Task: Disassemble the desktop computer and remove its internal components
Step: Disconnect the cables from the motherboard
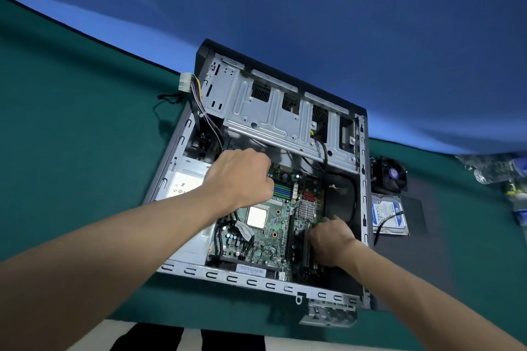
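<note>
green table: open case on side, long axis running away; left hand, right hand curled on motherboard edges.

Support is a table with a green cloth cover. Open computer case lies flat on its side in the middle. Just right of it, a dark panel lies on the cloth, carrying a hard drive and a cooler fan. Loose white power connector rests by the case's far-left corner. Blurred clutter at the right edge.
</note>
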{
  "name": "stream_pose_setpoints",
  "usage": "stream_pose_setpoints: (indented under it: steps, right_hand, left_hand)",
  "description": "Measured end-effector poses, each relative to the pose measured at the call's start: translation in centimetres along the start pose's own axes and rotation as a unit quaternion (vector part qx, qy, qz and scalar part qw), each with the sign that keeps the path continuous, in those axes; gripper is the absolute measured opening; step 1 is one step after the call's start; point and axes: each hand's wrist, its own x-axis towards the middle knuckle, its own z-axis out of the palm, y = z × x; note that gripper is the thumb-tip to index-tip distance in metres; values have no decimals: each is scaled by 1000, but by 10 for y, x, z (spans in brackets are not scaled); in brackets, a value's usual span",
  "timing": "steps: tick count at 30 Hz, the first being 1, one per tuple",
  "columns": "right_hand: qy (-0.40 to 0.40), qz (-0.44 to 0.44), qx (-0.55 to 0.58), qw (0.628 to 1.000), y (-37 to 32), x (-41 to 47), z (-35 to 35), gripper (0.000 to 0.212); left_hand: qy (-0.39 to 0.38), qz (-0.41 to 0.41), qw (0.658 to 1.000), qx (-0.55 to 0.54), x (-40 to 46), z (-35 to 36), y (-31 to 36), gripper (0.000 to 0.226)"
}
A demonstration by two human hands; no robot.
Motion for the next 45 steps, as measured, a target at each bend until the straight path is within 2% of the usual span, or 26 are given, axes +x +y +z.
stream_pose_setpoints:
  steps: [3, 9, 17, 24, 29, 34, 36, 38, 41, 43, 45]
  right_hand:
    - [-1, -25, -65, 998, -6, 4, 9, 28]
    - [9, -64, -125, 990, -14, -4, 22, 25]
    - [42, 7, -52, 998, -16, -8, 21, 22]
    - [45, -11, -85, 995, -20, -1, 28, 20]
    - [19, -18, -54, 998, -19, -1, 27, 22]
    - [21, -18, -69, 997, -15, -12, 23, 21]
    - [37, 0, -23, 999, -14, -19, 16, 19]
    - [98, 19, 78, 992, -14, -25, -2, 18]
    - [209, 56, 287, 933, -11, -30, -29, 33]
    - [227, 54, 366, 901, -6, -32, -43, 35]
    - [204, 15, 387, 899, -1, -33, -52, 24]
  left_hand:
    - [2, -2, 1000, -4, -1, -1, 1, 17]
    - [-6, -3, 1000, -7, -1, -2, 1, 18]
    - [-3, -8, 1000, -4, -1, -3, 2, 17]
    - [2, -11, 1000, -10, -2, -3, 2, 14]
    - [7, -10, 1000, -10, -2, -4, 2, 14]
    - [7, -10, 1000, -11, -1, -3, 1, 13]
    - [8, -7, 1000, -9, -2, -2, 1, 14]
    - [9, -8, 1000, -10, -1, -2, 1, 15]
    - [11, -10, 1000, -14, -1, -1, 0, 15]
    - [12, -7, 1000, -13, -1, 0, 0, 15]
    - [13, 2, 1000, -11, -2, 1, 0, 13]
